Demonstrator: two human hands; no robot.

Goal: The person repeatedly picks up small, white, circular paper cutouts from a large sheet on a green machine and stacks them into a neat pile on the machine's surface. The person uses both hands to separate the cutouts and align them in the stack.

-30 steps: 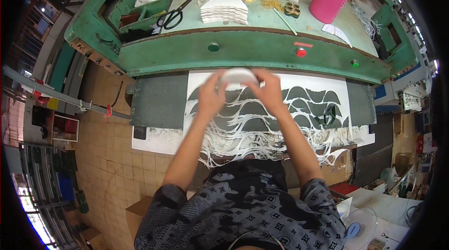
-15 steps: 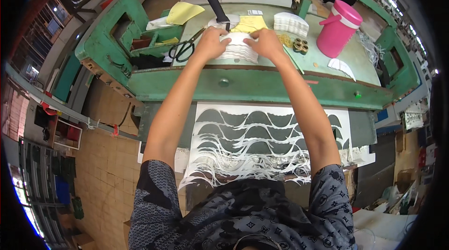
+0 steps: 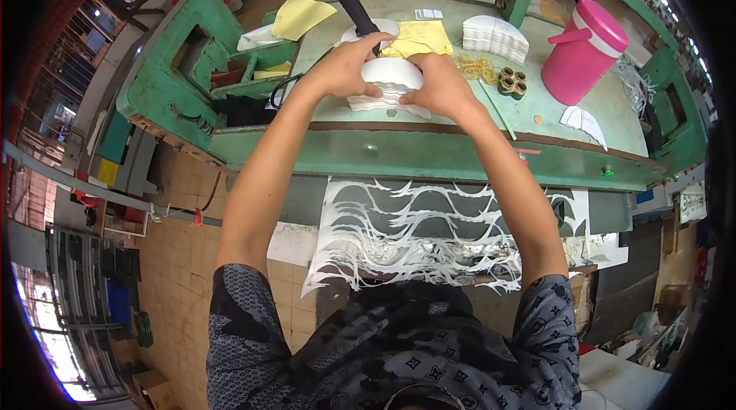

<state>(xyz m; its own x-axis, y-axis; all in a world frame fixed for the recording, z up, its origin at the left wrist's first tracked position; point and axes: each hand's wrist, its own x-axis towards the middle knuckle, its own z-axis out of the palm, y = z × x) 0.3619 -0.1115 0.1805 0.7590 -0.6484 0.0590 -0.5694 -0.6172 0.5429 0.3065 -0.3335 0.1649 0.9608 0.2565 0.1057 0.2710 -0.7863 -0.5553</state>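
Between my hands stands a stack of white die-cut sheet pieces (image 3: pixel 391 72) with a rounded far edge and wavy, uneven near edges. My left hand (image 3: pixel 346 71) grips its left side, thumb at the near edge and fingers reaching over the far side. On the opposite side my right hand (image 3: pixel 442 86) holds it the same way, its thumb against the near layers. Just beyond lie yellow paper (image 3: pixel 418 39) and a black-wrapped handle (image 3: pixel 351 2) on a white round piece. Dark scissors (image 3: pixel 282 92) are partly hidden behind my left forearm.
Another white stack (image 3: pixel 495 38) sits at the back right, near a pink jug (image 3: pixel 584 51). Yellow rubber bands (image 3: pixel 477 69), a cluster of small round metal parts (image 3: pixel 512 82) and a loose white piece (image 3: pixel 584 126) lie on the green table (image 3: pixel 460 115). Cut-out white scrap (image 3: pixel 429 203) hangs below.
My hands have moved apart to the two sides of the white stack, whose rounded top now shows between them. The whole view has shifted slightly.
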